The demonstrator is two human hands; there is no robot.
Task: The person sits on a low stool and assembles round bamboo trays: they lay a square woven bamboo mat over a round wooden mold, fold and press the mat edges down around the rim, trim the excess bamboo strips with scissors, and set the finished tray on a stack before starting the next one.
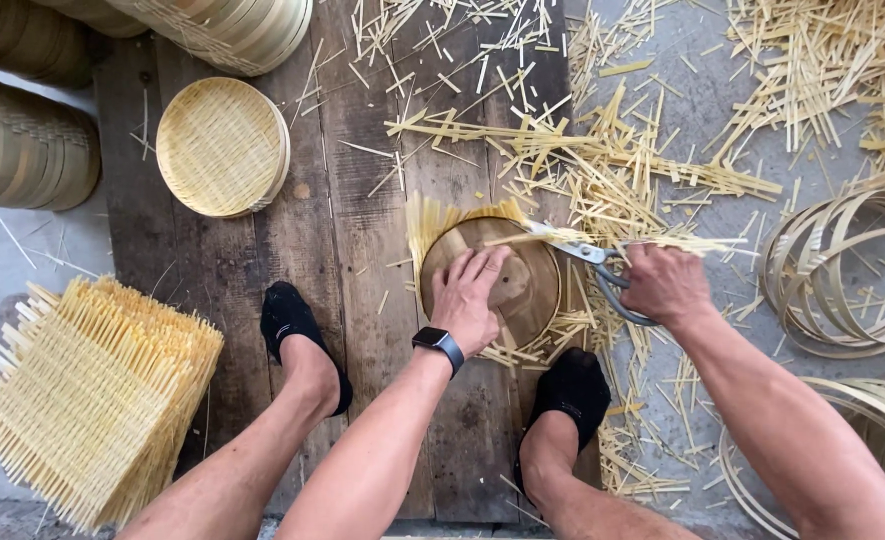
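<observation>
Right grip: the right hand (pixel 665 283) is closed around the handles of the scissors (pixel 592 262), whose blades reach to the upper right rim of the round wooden disc (pixel 522 290).
Left grip: the left hand (pixel 470 297) lies flat with fingers spread, pressing on the disc; it clasps nothing.
Worked piece: a woven bamboo mat (pixel 432 218) lies under the disc, its strip ends sticking out past the disc's upper left rim.
Handling: the mat looks light, springy and easily split, so I judge it is best held pinned flat through the disc, away from the blades.
Scraps: cut bamboo strips (pixel 602 165) lie scattered above and right of the disc.
Stacks: 1 pile of square woven mats (pixel 92 390) far left of the disc; trimmed round mats (pixel 222 147) upper left.
Hoops: bamboo rings (pixel 842 270) right of the disc, nothing inside them.
</observation>
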